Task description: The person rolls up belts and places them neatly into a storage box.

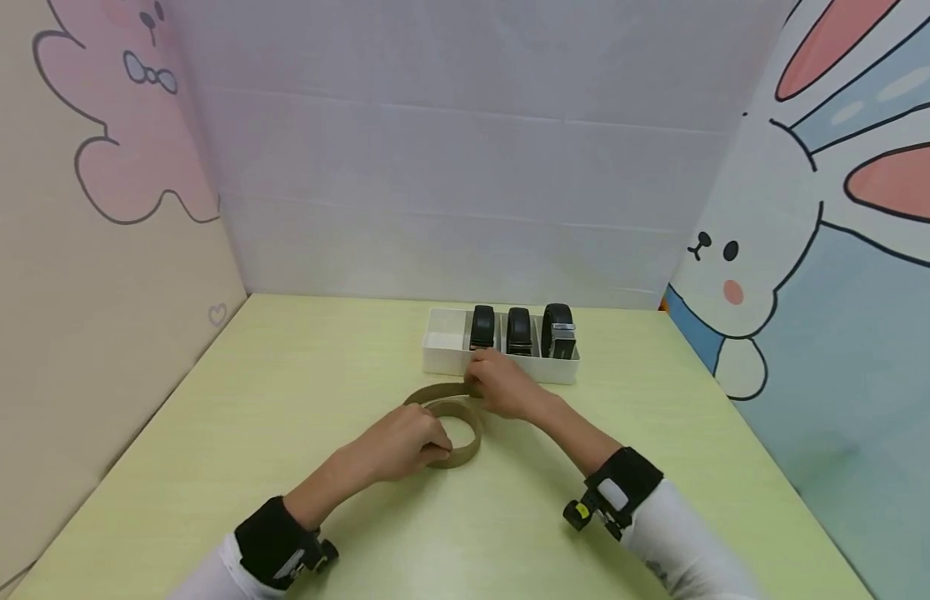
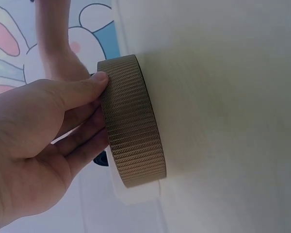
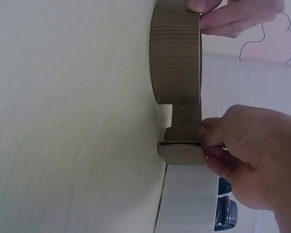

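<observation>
A tan woven belt (image 1: 465, 454) stands on its edge on the table, coiled into loose loops. My left hand (image 1: 405, 442) pinches the coiled part; in the left wrist view its thumb lies on the ribbed webbing (image 2: 133, 121) and the other fingers are behind it. At the belt's far right end, my right hand (image 1: 502, 383) pinches the strap by the buckle (image 3: 183, 153), which shows as a flat tan plate in the right wrist view. Just behind the right hand stands a white divided box (image 1: 446, 358).
Three rolled black belts sit in the box: one at the left (image 1: 482, 325), one in the middle (image 1: 519, 329) and one with a silver buckle at the right (image 1: 558, 329). The box's leftmost compartment (image 1: 446, 329) shows its white floor. Walls enclose the pale yellow table (image 1: 285, 400).
</observation>
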A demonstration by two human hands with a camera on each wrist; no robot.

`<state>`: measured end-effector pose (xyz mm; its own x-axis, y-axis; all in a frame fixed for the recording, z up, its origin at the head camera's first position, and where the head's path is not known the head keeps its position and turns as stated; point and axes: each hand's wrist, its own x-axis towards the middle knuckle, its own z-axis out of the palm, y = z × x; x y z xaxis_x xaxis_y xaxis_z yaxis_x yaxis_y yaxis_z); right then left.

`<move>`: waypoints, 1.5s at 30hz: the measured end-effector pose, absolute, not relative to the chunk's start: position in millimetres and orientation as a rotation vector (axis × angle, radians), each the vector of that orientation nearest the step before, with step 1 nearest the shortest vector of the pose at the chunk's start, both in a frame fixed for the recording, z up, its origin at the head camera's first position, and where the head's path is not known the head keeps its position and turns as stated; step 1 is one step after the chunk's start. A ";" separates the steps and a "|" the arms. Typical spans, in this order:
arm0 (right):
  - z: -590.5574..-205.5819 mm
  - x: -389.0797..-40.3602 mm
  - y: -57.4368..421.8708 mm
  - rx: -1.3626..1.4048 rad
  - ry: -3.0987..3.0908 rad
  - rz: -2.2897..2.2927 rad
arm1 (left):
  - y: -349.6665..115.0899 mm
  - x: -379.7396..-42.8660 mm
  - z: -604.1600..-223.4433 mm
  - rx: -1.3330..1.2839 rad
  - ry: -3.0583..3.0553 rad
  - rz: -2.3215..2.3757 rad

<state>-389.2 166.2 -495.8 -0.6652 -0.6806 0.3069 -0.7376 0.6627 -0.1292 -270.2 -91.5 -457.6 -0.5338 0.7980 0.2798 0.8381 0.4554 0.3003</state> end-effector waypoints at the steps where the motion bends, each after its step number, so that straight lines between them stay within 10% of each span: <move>1: -485.6 -378.9 168.1 1.139 -2.677 0.345 | -93.6 -271.5 -457.5 -1.452 -2.598 -0.617; 6: -426.4 -320.8 174.8 1.111 -2.802 0.335 | -102.8 -278.2 -456.8 -1.384 -2.609 -0.646; 45: -434.7 -273.9 198.0 1.503 -2.682 0.341 | -92.3 -299.5 -462.9 -1.411 -2.578 -0.718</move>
<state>-273.9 198.0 -434.7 -0.5273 -0.8366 0.1489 -0.8472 0.5041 -0.1679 -299.5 -92.3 -462.9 -0.5597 0.7646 0.3195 0.8197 0.4543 0.3489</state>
